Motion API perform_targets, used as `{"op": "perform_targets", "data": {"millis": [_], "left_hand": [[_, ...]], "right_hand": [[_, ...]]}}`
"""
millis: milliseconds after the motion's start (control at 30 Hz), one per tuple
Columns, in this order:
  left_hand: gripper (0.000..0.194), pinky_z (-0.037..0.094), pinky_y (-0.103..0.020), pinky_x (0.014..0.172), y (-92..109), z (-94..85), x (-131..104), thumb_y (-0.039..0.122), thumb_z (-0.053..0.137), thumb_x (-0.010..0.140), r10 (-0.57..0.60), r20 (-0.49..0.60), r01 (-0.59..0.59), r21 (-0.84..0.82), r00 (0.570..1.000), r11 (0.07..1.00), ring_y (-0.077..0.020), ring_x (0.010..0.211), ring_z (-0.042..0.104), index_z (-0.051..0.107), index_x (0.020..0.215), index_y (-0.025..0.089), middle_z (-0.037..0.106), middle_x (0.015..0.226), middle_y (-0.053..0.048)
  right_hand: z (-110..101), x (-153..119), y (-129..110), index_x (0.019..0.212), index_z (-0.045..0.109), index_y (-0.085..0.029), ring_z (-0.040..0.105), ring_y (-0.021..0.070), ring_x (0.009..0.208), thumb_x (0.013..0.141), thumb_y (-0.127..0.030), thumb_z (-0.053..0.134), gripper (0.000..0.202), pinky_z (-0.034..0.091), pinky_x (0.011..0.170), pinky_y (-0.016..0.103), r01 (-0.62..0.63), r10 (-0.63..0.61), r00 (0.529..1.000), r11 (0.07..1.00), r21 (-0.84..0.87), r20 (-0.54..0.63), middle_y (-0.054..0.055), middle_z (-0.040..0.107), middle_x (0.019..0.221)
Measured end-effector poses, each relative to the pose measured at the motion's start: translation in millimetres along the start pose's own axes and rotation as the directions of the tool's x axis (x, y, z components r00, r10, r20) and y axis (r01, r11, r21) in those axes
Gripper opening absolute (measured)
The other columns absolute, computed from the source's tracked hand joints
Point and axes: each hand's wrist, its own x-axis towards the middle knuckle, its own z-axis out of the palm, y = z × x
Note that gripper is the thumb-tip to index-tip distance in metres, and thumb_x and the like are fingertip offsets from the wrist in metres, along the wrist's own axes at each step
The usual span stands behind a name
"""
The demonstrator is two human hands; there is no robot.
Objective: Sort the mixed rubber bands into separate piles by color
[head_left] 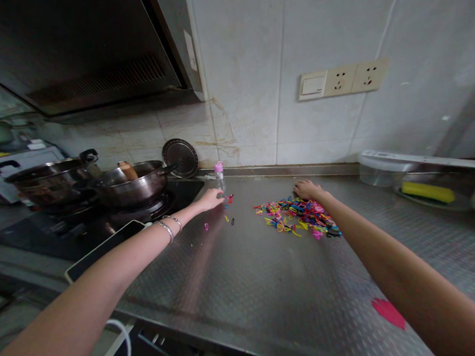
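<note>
A loose heap of small, brightly coloured elastic bands (301, 212) lies on the steel counter, right of the middle. My right hand (307, 189) rests palm down at the heap's back edge, its fingers spread and touching the counter or the bands; nothing shows gripped in it. To the left, my left hand (211, 200) reaches over the counter with thumb and forefinger apart, close to a few scattered bands (230, 199). A single pink band (206, 226) lies nearer to me. Just behind my left hand stands a small bottle with a pink cap (219, 170).
Two steel pots (133, 186) sit on the black stove at left, beside a dark tablet-like device (103, 249). A round lid (180, 158) leans on the wall. At right are a clear plastic box (380, 171), a yellow sponge (428, 191) and bowls. A pink patch (388, 313) lies near my right forearm.
</note>
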Motion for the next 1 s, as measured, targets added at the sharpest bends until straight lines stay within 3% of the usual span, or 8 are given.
{"op": "perform_targets", "data": {"millis": [100,233,400,633,867,1000], "left_hand": [[0.032,0.04,-0.027,0.083,7.4,10.7,1.9,0.029,0.059,0.07,-0.007,0.039,0.006,0.02,0.999,1.0,-0.022,0.095,0.057,0.061,0.098,0.013,0.062,0.103,-0.012],[0.031,0.04,-0.026,0.082,15.2,23.2,6.1,0.025,0.056,0.073,0.025,0.044,-0.025,0.011,0.999,1.0,-0.0197,0.094,0.057,0.059,0.101,0.012,0.062,0.102,-0.013],[0.02,0.042,-0.024,0.076,25.7,27.9,14.5,0.013,0.049,0.071,0.029,0.042,-0.029,-0.002,0.999,1.0,-0.0154,0.078,0.059,0.065,0.083,0.012,0.066,0.087,-0.009],[0.025,0.044,-0.023,0.07,39.3,28.2,28.7,0.002,0.047,0.061,-0.027,0.034,0.027,0.014,0.999,1.0,-0.0132,0.069,0.056,0.067,0.071,0.013,0.066,0.074,-0.006],[0.023,0.043,-0.021,0.06,44.7,33.0,35.5,-0.001,0.049,0.059,-0.077,0.034,0.078,-0.035,0.996,0.996,-0.0114,0.059,0.055,0.066,0.07,0.011,0.064,0.066,-0.005],[0.021,0.044,-0.021,0.06,74.2,39.8,38.7,0.001,0.05,0.063,-0.049,0.02,0.051,-0.131,0.999,0.99,-0.0105,0.063,0.055,0.065,0.076,0.01,0.064,0.07,-0.004]], "right_hand": [[-8.6,-4.9,-1.8,0.104,0.06,-0.014,0.047,0.0261,0.109,0.085,-0.031,0.027,0.041,0.039,0.085,0.039,-0.052,0.052,0.998,0.999,-0.004,-0.021,0.016,0.05,0.121],[-28.2,-20.3,-2.1,0.094,0.065,-0.015,0.058,0.0242,0.094,0.084,-0.037,0.027,0.045,0.042,0.075,0.03,-0.08,0.076,0.993,0.996,-0.04,-0.088,0.016,0.063,0.1],[-46.4,-47.1,1.9,0.083,0.067,-0.017,0.061,0.0223,0.082,0.082,-0.041,0.03,0.044,0.041,0.065,0.027,-0.035,0.021,0.992,0.993,-0.11,-0.126,0.012,0.066,0.085],[-50.3,-79.5,12.2,0.079,0.067,-0.018,0.061,0.0214,0.076,0.076,-0.042,0.041,0.035,0.04,0.062,0.026,0.004,-0.016,0.997,0.987,-0.16,-0.073,0.011,0.067,0.082],[-56.3,-101.6,10.6,0.076,0.065,-0.02,0.06,0.02,0.076,0.078,-0.039,0.042,0.03,0.039,0.063,0.025,0.119,-0.139,0.985,0.978,-0.173,-0.105,0.008,0.066,0.085],[-65.9,-105.9,2.6,0.077,0.065,-0.019,0.059,0.0187,0.075,0.078,-0.039,0.042,0.029,0.038,0.063,0.024,0.141,-0.16,0.976,0.981,-0.136,-0.144,0.007,0.066,0.084]]}}
